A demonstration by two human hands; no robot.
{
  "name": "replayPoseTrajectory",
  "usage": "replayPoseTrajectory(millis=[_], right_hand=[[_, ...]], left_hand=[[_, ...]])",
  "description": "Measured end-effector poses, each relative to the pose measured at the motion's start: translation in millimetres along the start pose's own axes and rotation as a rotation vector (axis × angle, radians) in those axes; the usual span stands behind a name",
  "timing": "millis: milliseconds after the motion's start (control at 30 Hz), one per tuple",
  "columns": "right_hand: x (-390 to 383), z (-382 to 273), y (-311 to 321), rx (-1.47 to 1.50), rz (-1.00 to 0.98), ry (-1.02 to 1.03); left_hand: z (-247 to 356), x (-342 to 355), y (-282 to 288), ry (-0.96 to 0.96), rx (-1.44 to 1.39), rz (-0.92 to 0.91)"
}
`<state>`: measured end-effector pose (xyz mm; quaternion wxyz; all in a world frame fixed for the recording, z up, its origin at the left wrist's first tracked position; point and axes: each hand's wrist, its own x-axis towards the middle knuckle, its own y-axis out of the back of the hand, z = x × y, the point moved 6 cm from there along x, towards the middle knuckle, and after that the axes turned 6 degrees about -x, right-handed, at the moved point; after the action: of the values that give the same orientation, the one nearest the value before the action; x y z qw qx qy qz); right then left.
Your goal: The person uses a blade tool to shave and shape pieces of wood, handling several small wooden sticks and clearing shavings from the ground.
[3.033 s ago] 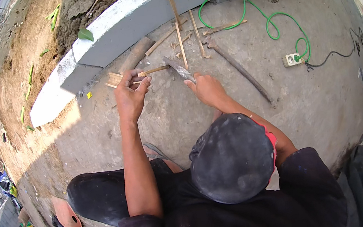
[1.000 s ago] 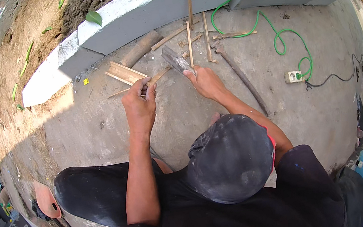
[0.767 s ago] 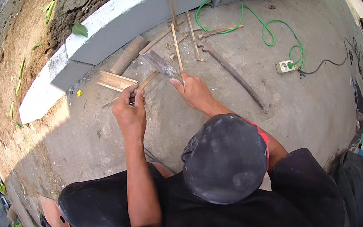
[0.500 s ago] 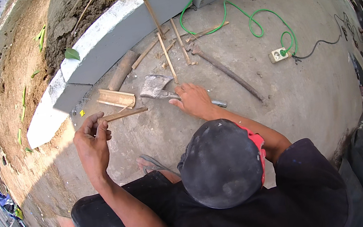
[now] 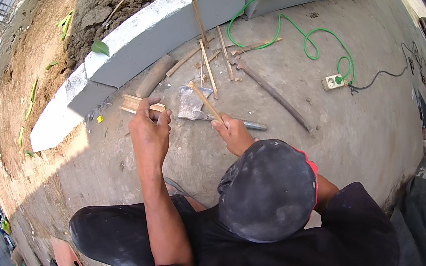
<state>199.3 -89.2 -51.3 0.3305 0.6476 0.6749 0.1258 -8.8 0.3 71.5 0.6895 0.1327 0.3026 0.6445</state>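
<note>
Right hand (image 5: 233, 132) is closed around the lower end of a thin bamboo stick (image 5: 204, 101), which slants up and to the left from the fist. Stick's upper end sits over a flat grey blade (image 5: 188, 103) lying on the concrete floor (image 5: 295, 165); whether the two touch cannot be told.

Left hand (image 5: 149, 131) is raised, fingers curled loosely, fingertips at a pale wooden piece (image 5: 138, 103) on the floor. A firm grip on it cannot be confirmed from this view.

Head view, surroundings: person squats, dark cap (image 5: 268, 191) in centre of view. More thin bamboo strips (image 5: 205, 51) lie scattered just beyond the hands, some leaning against a grey concrete kerb (image 5: 164, 24). A dark metal bar (image 5: 273, 93) lies right of the strips. A green cable (image 5: 292, 33) loops across the floor to a white socket block (image 5: 333, 82). Bare soil (image 5: 37, 65) lies beyond the kerb.
</note>
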Motion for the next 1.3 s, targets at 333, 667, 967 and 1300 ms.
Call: replayPoseTrajectory(millis=[333, 667, 967, 1300], right_hand=[[177.6, 11.5, 66.5, -0.571, 0.254, -0.002], [214.8, 19.6, -5.5, -0.817, 0.073, 0.191], [209.1, 25.1, 5.3, -0.587, 0.221, -0.014], [204.7, 73.6, 25.2, 0.356, 0.064, -0.436]], left_hand=[[56.8, -53.9, 72.2, -0.025, 0.133, -0.050], [58.3, -137.8, 171.8, 0.219, 0.227, 0.178], [59.1, -142.4, 176.1, 0.176, 0.107, 0.147], [62.4, -142.1, 173.7, 0.121, 0.106, 0.083]])
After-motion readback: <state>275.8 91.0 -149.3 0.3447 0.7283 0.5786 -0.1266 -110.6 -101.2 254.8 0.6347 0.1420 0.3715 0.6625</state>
